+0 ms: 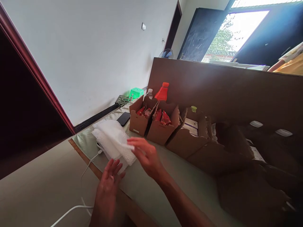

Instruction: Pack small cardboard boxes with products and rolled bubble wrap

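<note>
A stack of white bubble wrap bags (113, 135) lies on the pale green cloth at the near left of the table. My right hand (148, 154) pinches the raised edge of the top bag between thumb and fingers. Just below the stack, my left hand (110, 179) is open, palm turned inward and fingers apart, holding nothing. A black phone (124, 119) rests behind the bags. Under their left side, a white cable (91, 160) runs out and down over the table edge.
Brown cardboard boxes stand in a row; one box (137, 123) and its neighbour (162, 130) hold red packets, another (194, 138) white ones. Behind them are a red-capped bottle (163, 91) and a tall brown panel (213, 85). A green stool (136, 92) stands beyond. Another person's arm (276, 65) shows at right.
</note>
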Motion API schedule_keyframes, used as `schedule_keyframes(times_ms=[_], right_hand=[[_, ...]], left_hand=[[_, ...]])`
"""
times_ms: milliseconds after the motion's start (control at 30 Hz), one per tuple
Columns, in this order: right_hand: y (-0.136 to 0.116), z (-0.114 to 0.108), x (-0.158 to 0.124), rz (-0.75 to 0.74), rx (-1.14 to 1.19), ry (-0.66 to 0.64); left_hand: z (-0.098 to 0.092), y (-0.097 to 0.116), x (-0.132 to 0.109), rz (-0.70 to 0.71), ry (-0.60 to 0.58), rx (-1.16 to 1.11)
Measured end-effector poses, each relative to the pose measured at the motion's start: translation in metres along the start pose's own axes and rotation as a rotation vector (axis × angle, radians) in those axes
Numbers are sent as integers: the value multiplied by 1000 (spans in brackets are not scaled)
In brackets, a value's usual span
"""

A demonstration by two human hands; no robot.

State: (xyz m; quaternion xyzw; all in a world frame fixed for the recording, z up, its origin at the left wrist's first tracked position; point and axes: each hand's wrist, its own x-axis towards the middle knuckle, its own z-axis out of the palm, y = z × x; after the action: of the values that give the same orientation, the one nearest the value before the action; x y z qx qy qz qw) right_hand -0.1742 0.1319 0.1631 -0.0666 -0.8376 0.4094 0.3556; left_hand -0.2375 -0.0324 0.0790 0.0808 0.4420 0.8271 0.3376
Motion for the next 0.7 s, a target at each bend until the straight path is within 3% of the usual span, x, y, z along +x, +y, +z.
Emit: schedule_keyframes(times_ms=[100,167,267,400,500,567,633,700], right_hand=[[-25,-26,-64,-160,-279,-131],[-36,-37,-110,-210,-424,-176],[-43,-45,-173,-243,-580,-130],[-51,-54,-241,-235,-737,-75],[-57,-58,-276,-146,-830,15],[-60,-60,-290,-39,-854,67],[-61,-62,-299,140,-861,48],[-62,-66,-307,311,-856,-2]], left_hand=[[16,5,2,-153,-27,-201],[24,-3,-1,-268,17,-186],[35,-25,-14,-372,50,-66],[62,-55,-45,-472,-157,16],[93,-75,-62,-557,-370,93],[112,-89,-65,-513,-481,239],[122,-102,-63,-384,-502,424],[118,-110,-60,-263,-445,561]])
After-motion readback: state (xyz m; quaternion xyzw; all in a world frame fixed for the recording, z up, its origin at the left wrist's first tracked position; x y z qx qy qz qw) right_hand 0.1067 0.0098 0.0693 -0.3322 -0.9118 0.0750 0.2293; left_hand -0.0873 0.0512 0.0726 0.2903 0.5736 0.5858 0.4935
